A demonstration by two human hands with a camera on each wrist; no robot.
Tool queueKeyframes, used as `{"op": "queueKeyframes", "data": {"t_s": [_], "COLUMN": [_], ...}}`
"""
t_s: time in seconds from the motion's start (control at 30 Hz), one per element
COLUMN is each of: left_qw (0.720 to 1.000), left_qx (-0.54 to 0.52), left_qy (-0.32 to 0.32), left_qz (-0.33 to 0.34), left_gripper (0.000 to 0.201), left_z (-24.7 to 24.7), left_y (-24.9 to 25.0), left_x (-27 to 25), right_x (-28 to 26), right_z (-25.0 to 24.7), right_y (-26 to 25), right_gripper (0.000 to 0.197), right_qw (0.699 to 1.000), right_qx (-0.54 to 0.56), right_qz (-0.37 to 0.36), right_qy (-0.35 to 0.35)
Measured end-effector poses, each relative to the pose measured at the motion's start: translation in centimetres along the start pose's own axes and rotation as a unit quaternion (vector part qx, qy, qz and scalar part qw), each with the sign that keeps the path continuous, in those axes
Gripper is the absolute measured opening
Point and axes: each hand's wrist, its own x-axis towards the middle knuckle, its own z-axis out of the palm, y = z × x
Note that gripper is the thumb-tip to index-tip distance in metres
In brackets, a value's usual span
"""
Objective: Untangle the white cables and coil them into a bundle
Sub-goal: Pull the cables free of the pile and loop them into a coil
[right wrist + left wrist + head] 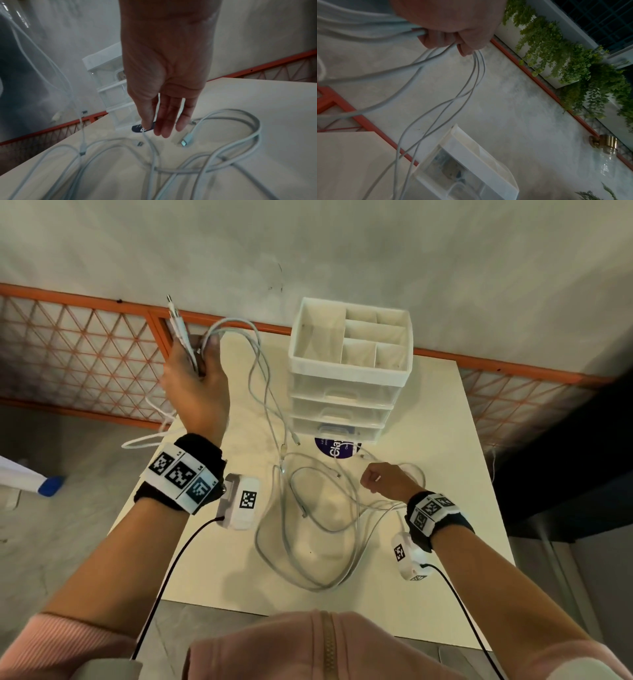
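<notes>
The left hand (195, 381) is raised, clenching several white cables (308, 522) — their loops trail onto the table (445, 412). The right hand (385, 479) pinches one strand low.

Left hand (197, 378) raised, fisted — right hand (385, 479) low, pinching.

White cables (308, 529), tangled loops on table, several strands lifted upward

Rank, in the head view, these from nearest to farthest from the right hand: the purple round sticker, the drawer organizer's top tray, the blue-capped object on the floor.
From the right hand:
1. Purple round sticker, just beyond it on the table, at the organizer's foot.
2. Drawer organizer's top tray, farther back by the wall.
3. Blue-capped object, far left, off the table on the floor.
</notes>
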Motion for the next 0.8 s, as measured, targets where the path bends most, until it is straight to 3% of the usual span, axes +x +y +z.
{"op": "queueKeyframes", "data": {"t_s": [0.13,0.2,0.3,0.37,0.47,0.57,0.8], "left_qw": [1.000,1.000,0.999,0.998,0.995,0.995,1.000], "left_qx": [0.019,0.030,0.051,0.066,0.089,0.092,0.026], "left_qy": [0.008,0.005,-0.006,-0.014,-0.023,-0.026,-0.010], "left_qz": [0.005,-0.001,-0.015,-0.020,-0.030,-0.030,-0.006], "left_gripper": [0.017,0.025,0.027,0.030,0.030,0.023,0.022], "left_z": [-0.4,-0.3,-0.5,-0.7,-1.0,-1.1,-0.6], "left_y": [-1.0,-2.0,-3.3,-3.8,-4.1,-3.7,-1.6], "left_x": [-0.1,-0.7,-1.9,-2.5,-2.7,-2.6,-0.8], "right_x": [1.0,1.6,2.8,3.3,3.8,3.8,3.5], "right_z": [2.1,3.0,4.9,5.7,6.4,6.4,5.4], "right_y": [-1.3,-1.9,-2.6,-2.6,-2.8,-2.8,-1.5], "right_gripper": [0.013,0.026,0.052,0.058,0.032,0.014,0.021], "right_qw": [0.999,0.998,0.989,0.986,0.989,0.991,0.995], "right_qx": [-0.006,-0.028,-0.112,-0.142,-0.144,-0.117,0.004], "right_qz": [-0.042,-0.050,-0.057,-0.035,-0.012,0.011,0.057], "right_qy": [0.009,-0.001,-0.076,-0.074,0.035,0.062,0.084]}}
